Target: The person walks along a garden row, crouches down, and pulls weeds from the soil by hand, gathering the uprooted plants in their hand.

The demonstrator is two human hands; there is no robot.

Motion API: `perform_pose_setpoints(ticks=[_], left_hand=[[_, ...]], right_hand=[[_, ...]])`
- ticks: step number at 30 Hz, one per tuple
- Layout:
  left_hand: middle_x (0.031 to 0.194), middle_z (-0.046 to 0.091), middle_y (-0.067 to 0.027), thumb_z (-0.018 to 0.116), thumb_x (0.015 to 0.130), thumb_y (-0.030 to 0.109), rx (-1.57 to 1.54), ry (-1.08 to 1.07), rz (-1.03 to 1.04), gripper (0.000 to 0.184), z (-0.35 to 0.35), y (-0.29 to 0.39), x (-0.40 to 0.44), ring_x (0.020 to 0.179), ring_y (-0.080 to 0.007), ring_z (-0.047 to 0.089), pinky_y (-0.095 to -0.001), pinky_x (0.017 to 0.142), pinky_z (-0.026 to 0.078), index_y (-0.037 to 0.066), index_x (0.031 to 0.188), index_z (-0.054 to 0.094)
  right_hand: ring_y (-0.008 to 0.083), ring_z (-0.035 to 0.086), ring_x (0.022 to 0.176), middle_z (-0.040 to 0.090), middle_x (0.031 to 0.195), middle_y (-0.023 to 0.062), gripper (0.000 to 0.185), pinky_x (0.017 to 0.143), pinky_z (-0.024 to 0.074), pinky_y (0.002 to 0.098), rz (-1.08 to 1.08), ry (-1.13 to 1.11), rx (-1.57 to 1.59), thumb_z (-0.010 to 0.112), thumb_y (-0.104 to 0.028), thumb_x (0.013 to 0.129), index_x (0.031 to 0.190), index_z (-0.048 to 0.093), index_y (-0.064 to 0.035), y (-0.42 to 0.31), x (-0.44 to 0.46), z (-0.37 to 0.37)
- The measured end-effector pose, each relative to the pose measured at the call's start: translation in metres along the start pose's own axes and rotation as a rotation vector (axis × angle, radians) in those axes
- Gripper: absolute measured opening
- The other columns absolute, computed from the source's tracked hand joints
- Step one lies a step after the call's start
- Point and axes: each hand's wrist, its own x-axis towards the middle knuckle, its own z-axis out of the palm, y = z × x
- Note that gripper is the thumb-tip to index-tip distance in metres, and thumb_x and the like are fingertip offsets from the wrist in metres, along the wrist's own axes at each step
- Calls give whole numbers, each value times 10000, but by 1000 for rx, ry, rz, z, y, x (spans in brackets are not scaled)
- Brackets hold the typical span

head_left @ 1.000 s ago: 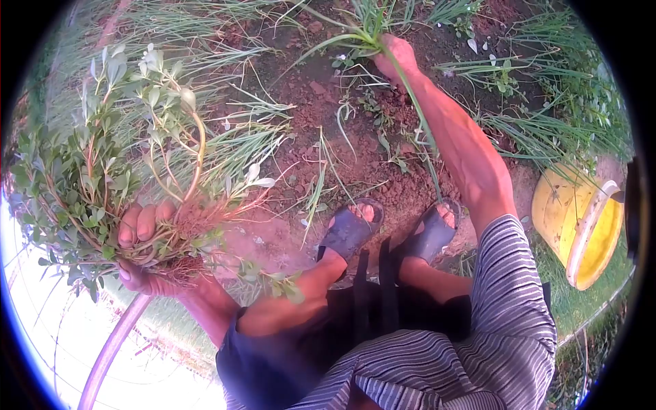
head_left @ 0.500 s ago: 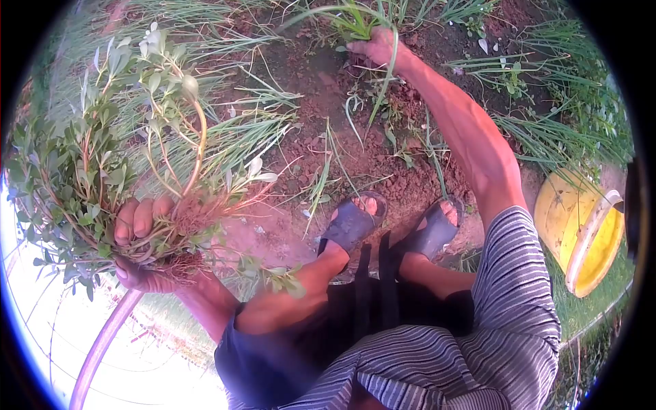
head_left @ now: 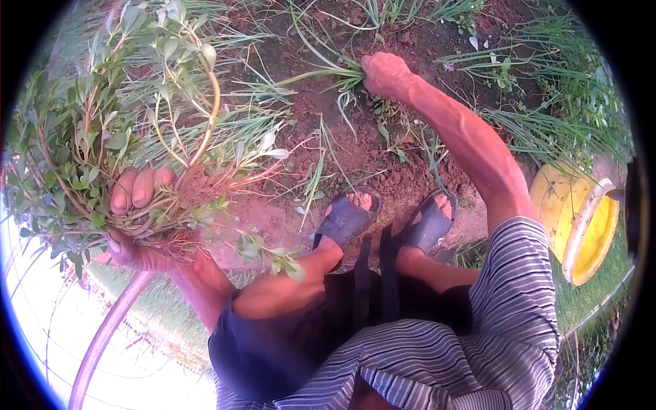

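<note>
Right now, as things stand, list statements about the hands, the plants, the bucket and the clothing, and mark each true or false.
1. The left hand grips a leafy bundle. True.
2. The right hand is empty. False: it grips a green clump.
3. Reddish roots show on the bundle. True.
4. The bucket is on the person's left. False: it is on the right.
5. The sandals are dark. True.
6. The sleeve is plain white. False: it is striped.
</note>
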Motion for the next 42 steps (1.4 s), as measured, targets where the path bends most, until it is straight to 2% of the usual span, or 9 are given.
perform_pose_setpoints(ticks=[6, 7, 12, 17, 25, 29, 32, 36, 42], left_hand=[[903, 473, 10, 785, 703, 220, -28, -40, -2, 395, -7, 4, -1, 908, -154, 478, -365, 911, 322, 97, 953, 506], [903, 473, 10, 785, 702, 220, -32, -43, -6, 395, -9, 6, -3, 907, -154, 478, -364, 910, 322, 97, 953, 506], [899, 470, 9, 786, 701, 214, -55, 4, 4, 395, -9, 3, -5, 904, -154, 476, -363, 901, 319, 97, 951, 503], [905, 441, 17, 729, 711, 178, -58, 30, -8, 339, -9, 3, -8, 897, -150, 453, -393, 930, 315, 117, 945, 491], [893, 429, 9, 741, 706, 213, 15, 60, -22, 376, -10, 10, -11, 903, -162, 445, -400, 928, 313, 120, 959, 479], [886, 430, 7, 749, 698, 226, 129, 119, 55, 390, 4, -4, -14, 894, -163, 447, -391, 931, 307, 103, 949, 478], [885, 431, 7, 751, 695, 227, 118, 97, 36, 392, 5, -6, -10, 894, -161, 447, -389, 932, 305, 102, 948, 478], [882, 432, 7, 753, 693, 227, 122, 74, 14, 395, 6, -7, -9, 893, -160, 446, -387, 934, 303, 101, 947, 479], [879, 433, 8, 756, 688, 228, 162, 86, 11, 399, 14, -8, -9, 893, -158, 445, -383, 936, 299, 98, 945, 479]], right_hand=[[337, 678, 829, 677, 875, 205, 284, 753, 555, 414, 200, 128, 355, 526, -140, 809, 1037, 641, -16, 11, 9, -3], [332, 672, 832, 680, 887, 186, 314, 767, 549, 422, 30, 162, 269, 543, -158, 818, 1088, 634, -26, 20, 14, 8], [290, 676, 793, 682, 863, 163, 287, 788, 538, 419, -90, 18, 447, 602, -143, 829, 1092, 610, -31, -3, 9, 3], [348, 672, 843, 671, 876, 220, 266, 785, 543, 414, -11, -2, 298, 615, -167, 806, 994, 603, 21, -29, 18, 3], [357, 667, 888, 673, 921, 219, 214, 785, 547, 417, 23, 63, 184, 540, -50, 787, 973, 637, -6, -28, 21, -2], [314, 680, 804, 673, 898, 209, 197, 750, 555, 394, -167, 11, 56, 555, -67, 791, 956, 652, -22, 16, 26, 4], [322, 679, 803, 672, 904, 214, 195, 738, 557, 401, 70, -373, 495, 572, -57, 769, 939, 648, 3, 13, 2, -21], [346, 676, 812, 672, 919, 222, 221, 753, 559, 402, -99, -118, 50, 601, -81, 762, 947, 642, 31, -6, -1, -4], [340, 667, 912, 679, 927, 205, 209, 805, 547, 397, -72, -56, 82, 578, -57, 768, 948, 651, 21, -7, 2, 10]])
